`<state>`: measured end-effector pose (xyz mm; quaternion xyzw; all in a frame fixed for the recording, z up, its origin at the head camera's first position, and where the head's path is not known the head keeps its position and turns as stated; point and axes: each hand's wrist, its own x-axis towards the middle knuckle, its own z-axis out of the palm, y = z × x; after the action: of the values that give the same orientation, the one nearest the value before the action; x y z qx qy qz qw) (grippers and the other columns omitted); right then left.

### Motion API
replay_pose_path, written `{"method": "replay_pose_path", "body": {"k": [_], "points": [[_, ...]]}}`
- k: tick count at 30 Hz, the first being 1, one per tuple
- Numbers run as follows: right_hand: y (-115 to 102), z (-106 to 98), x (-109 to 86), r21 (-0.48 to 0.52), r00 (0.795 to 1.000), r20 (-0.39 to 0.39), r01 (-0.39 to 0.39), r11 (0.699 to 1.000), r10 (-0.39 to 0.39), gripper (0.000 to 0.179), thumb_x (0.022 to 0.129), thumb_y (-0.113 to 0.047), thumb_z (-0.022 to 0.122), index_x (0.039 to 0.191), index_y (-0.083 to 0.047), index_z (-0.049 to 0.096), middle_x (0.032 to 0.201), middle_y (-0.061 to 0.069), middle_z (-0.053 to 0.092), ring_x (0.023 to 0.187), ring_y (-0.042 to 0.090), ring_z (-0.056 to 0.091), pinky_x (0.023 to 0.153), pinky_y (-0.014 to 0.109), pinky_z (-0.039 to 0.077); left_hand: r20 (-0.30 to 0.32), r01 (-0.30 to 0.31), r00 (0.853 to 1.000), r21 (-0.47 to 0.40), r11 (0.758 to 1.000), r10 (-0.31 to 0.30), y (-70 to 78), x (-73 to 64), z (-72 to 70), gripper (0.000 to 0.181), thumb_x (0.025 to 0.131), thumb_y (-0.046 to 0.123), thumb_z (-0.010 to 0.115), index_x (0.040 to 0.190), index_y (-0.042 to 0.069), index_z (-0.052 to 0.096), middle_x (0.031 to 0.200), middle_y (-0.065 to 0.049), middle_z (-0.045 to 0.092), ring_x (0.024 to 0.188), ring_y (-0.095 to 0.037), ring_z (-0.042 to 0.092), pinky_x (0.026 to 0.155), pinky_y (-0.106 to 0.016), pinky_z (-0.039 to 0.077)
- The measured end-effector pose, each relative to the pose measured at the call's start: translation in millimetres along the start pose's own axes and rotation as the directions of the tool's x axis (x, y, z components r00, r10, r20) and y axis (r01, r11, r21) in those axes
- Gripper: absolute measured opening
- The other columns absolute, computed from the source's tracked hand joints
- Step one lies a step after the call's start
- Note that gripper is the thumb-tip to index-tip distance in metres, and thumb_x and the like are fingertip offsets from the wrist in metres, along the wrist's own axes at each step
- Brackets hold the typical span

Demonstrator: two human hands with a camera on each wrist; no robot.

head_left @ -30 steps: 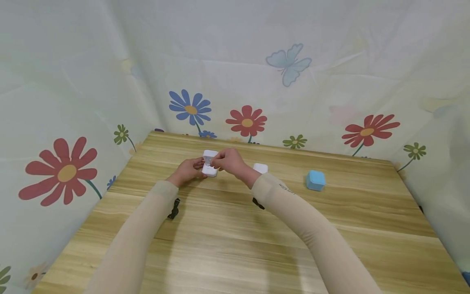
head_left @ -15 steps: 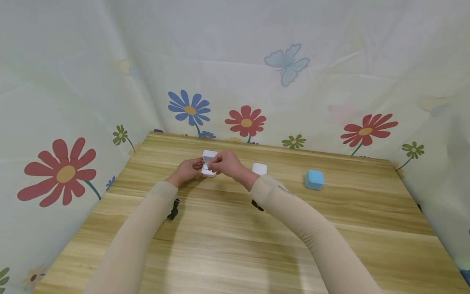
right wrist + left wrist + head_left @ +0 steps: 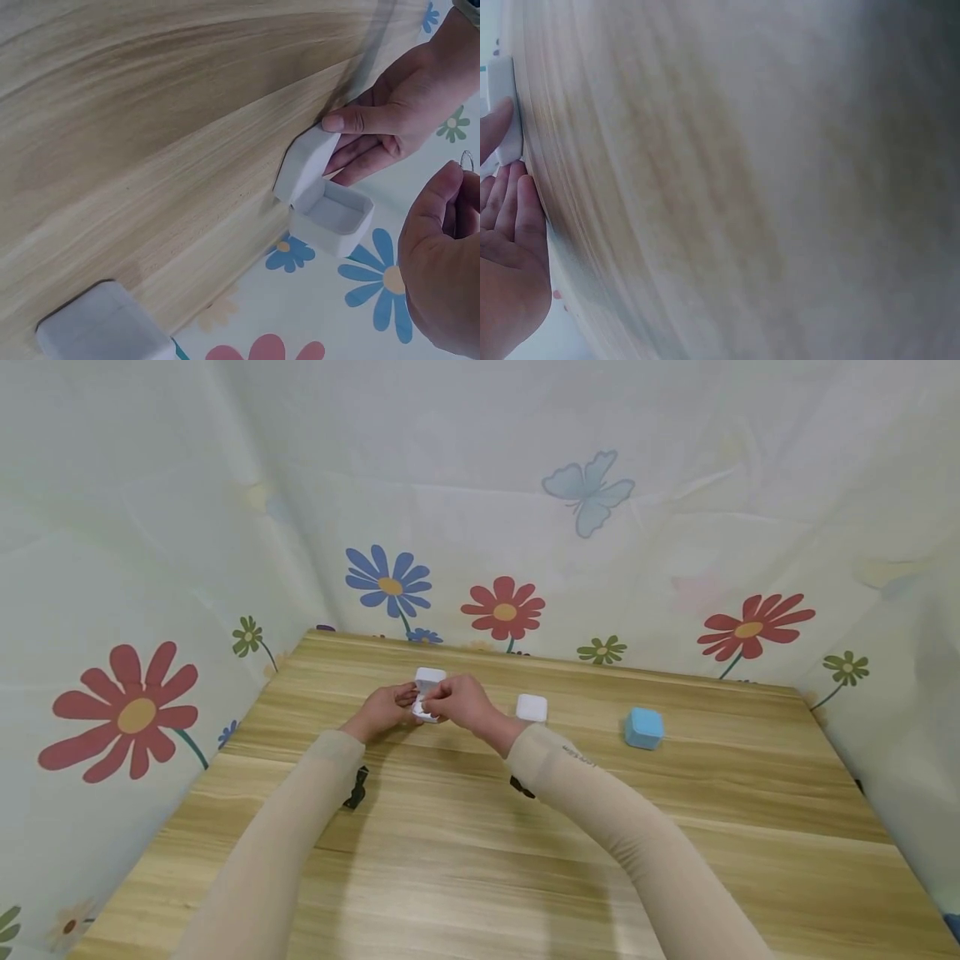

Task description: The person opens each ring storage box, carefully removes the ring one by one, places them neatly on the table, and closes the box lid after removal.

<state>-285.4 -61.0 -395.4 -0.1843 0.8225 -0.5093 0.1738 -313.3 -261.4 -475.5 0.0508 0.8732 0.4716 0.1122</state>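
An open white ring box (image 3: 429, 677) stands on the wooden table with its lid raised. My left hand (image 3: 385, 710) grips it from the left side; in the right wrist view the thumb presses one half of the ring box (image 3: 307, 165) and the fingers lie behind. My right hand (image 3: 465, 702) is over the front of the box. In the right wrist view, its thumb and fingertips pinch a thin silver ring (image 3: 466, 159), partly hidden by the fingers. The left wrist view catches the left hand (image 3: 514, 232) and the box's white edge at its left side.
A closed white box (image 3: 532, 707) stands right of my hands, and a light blue box (image 3: 644, 728) farther right. Black straps (image 3: 357, 787) show at the left wrist. Behind the wooden table (image 3: 450, 860) hangs a flower-printed cloth (image 3: 480, 510).
My right hand has shifted slightly down and nearer me over the box, uncovering more of the closed white box. The left hand keeps its hold on the open ring box.
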Motion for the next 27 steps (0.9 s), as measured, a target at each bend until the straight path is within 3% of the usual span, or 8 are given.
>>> {"method": "replay_pose_path", "body": {"k": [5,11,17,22,27], "points": [[4,5,0.6,0.021,1.000,-0.001,-0.013,1.000,0.013,0.017,0.096,-0.008,0.067,0.101,0.006,0.076,0.100,0.021,0.077,0.068,0.009,0.064,0.091,0.048,0.062,-0.002,0.001,1.000,-0.013,1.000,-0.001,-3.8,0.9,0.3,0.078,0.092,0.004,0.071,0.157,-0.008,0.029,0.157,-0.027,0.043,0.146,-0.040,0.046,0.122,-0.046,0.039],[9,12,0.9,0.039,1.000,-0.010,-0.022,0.999,0.023,0.016,0.095,-0.006,0.068,0.099,0.006,0.076,0.083,0.011,0.075,0.070,0.015,0.068,0.088,0.047,0.063,0.007,-0.042,0.999,-0.007,0.999,0.042,-2.9,0.7,-0.7,0.076,0.093,0.002,0.066,0.155,-0.013,0.025,0.154,-0.032,0.043,0.144,-0.044,0.046,0.120,-0.048,0.041],[13,19,-1.8,0.048,1.000,0.010,-0.026,0.999,0.025,0.015,0.094,-0.007,0.069,0.097,0.007,0.076,0.069,-0.003,0.064,0.061,0.005,0.060,0.084,0.043,0.065,0.006,-0.061,0.998,0.032,0.998,0.061,-3.0,1.5,-0.5,0.071,0.094,-0.001,0.060,0.154,-0.015,0.025,0.152,-0.034,0.045,0.142,-0.045,0.048,0.120,-0.049,0.041],[15,23,-4.3,0.061,0.999,0.014,-0.031,0.998,0.030,0.016,0.094,-0.006,0.069,0.096,0.008,0.076,0.075,0.007,0.072,0.060,0.005,0.059,0.079,0.039,0.065,-0.004,-0.049,0.999,0.043,0.998,0.049,-3.1,1.7,-0.3,0.072,0.091,-0.002,0.059,0.154,-0.014,0.027,0.152,-0.033,0.046,0.142,-0.045,0.048,0.120,-0.049,0.041],[19,28,-5.1,0.089,0.999,0.016,-0.048,0.995,0.047,0.016,0.093,-0.005,0.069,0.096,0.009,0.076,0.090,0.021,0.077,0.060,0.005,0.059,0.066,0.025,0.061,-0.003,-0.023,1.000,0.013,1.000,0.024,-3.6,2.3,-0.9,0.076,0.089,-0.001,0.062,0.155,-0.012,0.027,0.154,-0.031,0.045,0.144,-0.043,0.047,0.121,-0.049,0.039]]}}
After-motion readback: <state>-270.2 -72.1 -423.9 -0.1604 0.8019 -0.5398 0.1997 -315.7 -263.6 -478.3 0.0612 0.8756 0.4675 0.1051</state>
